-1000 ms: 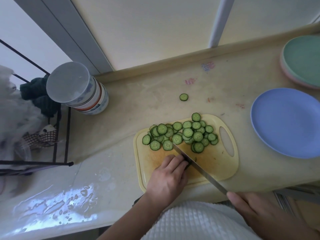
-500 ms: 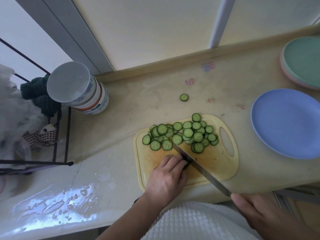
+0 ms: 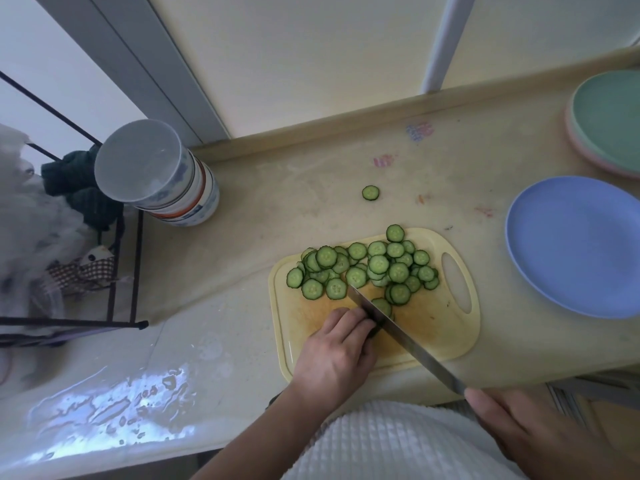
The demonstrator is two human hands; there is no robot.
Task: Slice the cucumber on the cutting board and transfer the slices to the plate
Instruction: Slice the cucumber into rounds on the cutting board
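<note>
The blue plate (image 3: 575, 247) lies right of the cutting board (image 3: 433, 327). Your right hand (image 3: 540, 441) grips the knife (image 3: 408, 344) over the board. Your left hand (image 3: 336, 355) curls on the cucumber stub (image 3: 375, 330). Slices (image 3: 367, 268) cover the board's far half.

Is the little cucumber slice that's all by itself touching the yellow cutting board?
Apart. The head view shows the lone cucumber slice lying on the counter, with a strip of bare counter between it and the far edge of the cutting board.
</note>
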